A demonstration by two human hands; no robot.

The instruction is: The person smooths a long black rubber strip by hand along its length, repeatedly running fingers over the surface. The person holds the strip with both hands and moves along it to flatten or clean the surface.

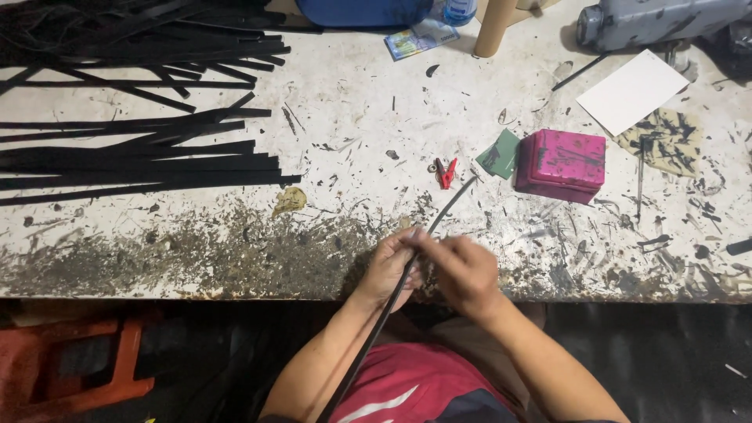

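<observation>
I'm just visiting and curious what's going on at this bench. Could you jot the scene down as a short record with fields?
Left hand: left hand grips a long thin black strip
Right hand: right hand pinches the same strip beside it
Strip position: slants from the person's lap up over the table edge
Surface: white, paint-stained worktable
Left of table: pile of long flat black strips
Near strip tip: small red clip, green card piece, pink rectangular box
Far right: white paper sheet
</observation>
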